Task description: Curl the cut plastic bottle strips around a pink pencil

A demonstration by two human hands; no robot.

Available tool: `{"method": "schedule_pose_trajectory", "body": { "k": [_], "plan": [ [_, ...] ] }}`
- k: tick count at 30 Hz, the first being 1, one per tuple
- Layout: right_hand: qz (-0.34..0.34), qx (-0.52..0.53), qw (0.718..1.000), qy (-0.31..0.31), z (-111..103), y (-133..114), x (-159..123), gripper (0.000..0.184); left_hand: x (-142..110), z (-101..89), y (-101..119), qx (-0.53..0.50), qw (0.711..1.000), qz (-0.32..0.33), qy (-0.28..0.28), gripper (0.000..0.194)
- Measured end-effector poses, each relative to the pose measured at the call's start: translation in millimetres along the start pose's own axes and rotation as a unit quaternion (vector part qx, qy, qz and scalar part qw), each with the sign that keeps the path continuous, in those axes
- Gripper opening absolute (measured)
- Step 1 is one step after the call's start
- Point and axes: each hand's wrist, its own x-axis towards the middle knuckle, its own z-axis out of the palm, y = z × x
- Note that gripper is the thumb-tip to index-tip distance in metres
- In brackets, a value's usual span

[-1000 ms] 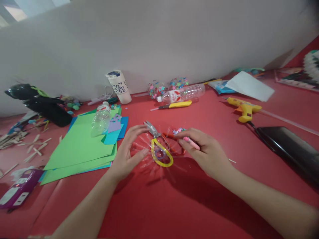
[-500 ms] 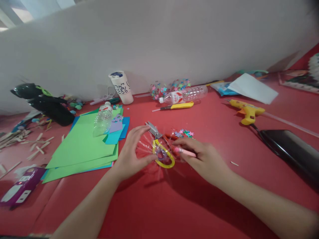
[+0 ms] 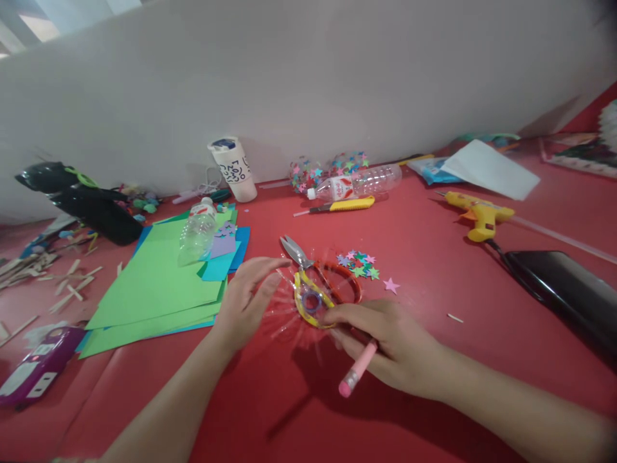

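Observation:
My right hand (image 3: 385, 341) grips a pink pencil (image 3: 357, 370), its eraser end pointing down toward me. The fingertips of that hand reach the edge of a clear plastic piece (image 3: 311, 301), cut into thin strips that fan out round a purple ring. Under the plastic, seen partly through it, lie scissors (image 3: 296, 251) with yellow and red handles and slightly parted blades. My left hand (image 3: 245, 302) is curved at the left of the strips, thumb and fingers apart, with nothing visible in it. Small coloured paper stars (image 3: 359, 263) lie beyond the scissors, and one pink star (image 3: 391, 285) is apart.
Green paper sheets (image 3: 159, 276) with a cut bottle (image 3: 197, 231) lie left. Along the wall are a white tumbler (image 3: 234, 170), a plastic bottle (image 3: 366, 182) and a yellow cutter (image 3: 351, 204). A glue gun (image 3: 479, 215) and black case (image 3: 559, 283) are right.
My right hand has moved down toward me, and the pencil now points downward. My left hand has drawn back slightly from the scissors. More of the stars and the red handle show.

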Motion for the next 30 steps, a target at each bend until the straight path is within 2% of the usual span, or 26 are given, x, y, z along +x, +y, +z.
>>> {"method": "schedule_pose_trajectory", "body": {
  "k": [3,7,9,12,14,16,18,20,22,25,30],
  "plan": [
    [-0.029,-0.005,1.000,-0.010,0.6,-0.9,-0.4,0.015,-2.0,1.6,1.3,-0.034,0.999,0.004,-0.020,0.041],
    [-0.039,0.006,0.996,-0.075,0.2,-4.2,-0.9,0.026,-2.8,1.2,3.9,-0.078,0.995,0.034,-0.054,0.046],
    [-0.053,0.005,0.995,-0.085,-0.3,-6.2,-2.2,0.030,-2.9,0.8,3.9,-0.086,0.992,0.044,-0.078,0.049],
    [-0.089,0.000,0.995,-0.034,-0.9,-7.4,-4.9,0.031,-2.8,-0.1,1.8,-0.086,0.991,0.045,-0.091,0.051],
    [-0.098,-0.007,0.995,0.022,-1.9,-6.2,-5.3,0.031,-2.3,-1.5,0.7,-0.088,0.993,0.038,-0.073,0.050],
    [-0.068,-0.012,0.994,0.081,-3.8,-3.8,-3.6,0.028,-1.7,-4.3,1.1,-0.086,0.995,0.031,-0.039,0.046],
    [-0.001,-0.014,0.992,0.129,-6.3,-0.8,-0.5,0.022,-1.1,-7.8,3.3,-0.075,0.997,0.032,-0.018,0.040],
    [0.064,-0.016,0.984,0.163,-8.6,2.3,2.7,0.015,-1.0,-10.8,6.5,-0.056,0.997,0.042,-0.035,0.038],
    [0.101,-0.013,0.978,0.181,-9.8,4.7,4.7,0.013,-1.4,-11.3,9.1,-0.038,0.994,0.063,-0.075,0.051],
    [0.124,0.010,0.975,0.183,-9.5,5.3,5.3,0.012,-2.4,-7.0,9.9,-0.003,0.991,0.089,-0.104,0.070],
    [0.135,0.047,0.982,0.125,-8.0,0.1,6.4,0.012,-2.2,0.5,7.3,0.037,0.991,0.102,-0.079,0.071]
  ]
}}
